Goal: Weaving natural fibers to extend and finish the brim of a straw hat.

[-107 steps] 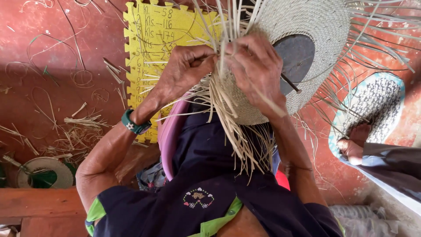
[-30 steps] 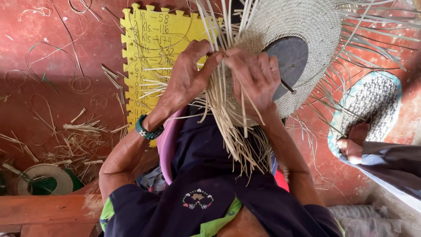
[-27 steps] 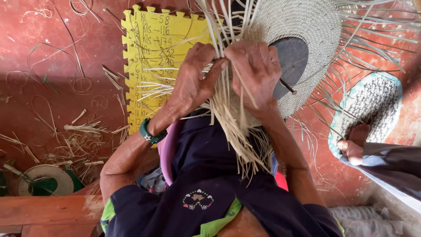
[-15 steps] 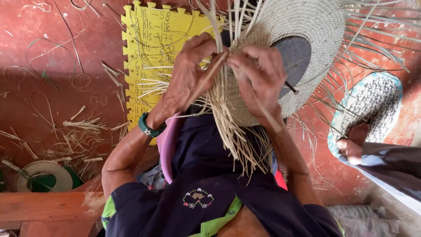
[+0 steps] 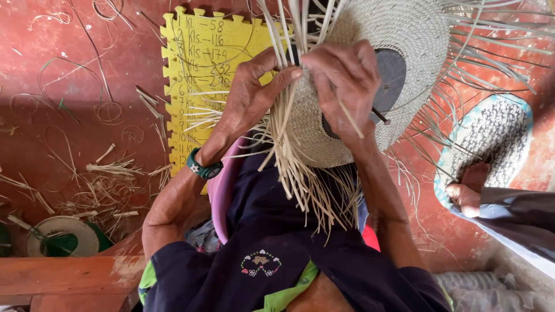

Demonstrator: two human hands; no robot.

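The woven hat (image 5: 399, 69) sits at twelve o'clock, over the person's lap, with loose straw strands (image 5: 306, 179) hanging from it toward six. The left hand (image 5: 251, 95) and right hand (image 5: 344, 81) meet on it. A foam mat (image 5: 202, 63) lies on the floor (image 5: 69, 75) at ten o'clock, a straw coil (image 5: 60, 234) at eight, and another person's foot (image 5: 471, 188) on a small mat (image 5: 497, 133) at three.

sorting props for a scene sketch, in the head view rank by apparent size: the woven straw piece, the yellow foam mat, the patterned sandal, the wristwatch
1. woven straw piece
2. yellow foam mat, though hands and straw partly cover it
3. patterned sandal, partly covered by another person's foot
4. wristwatch
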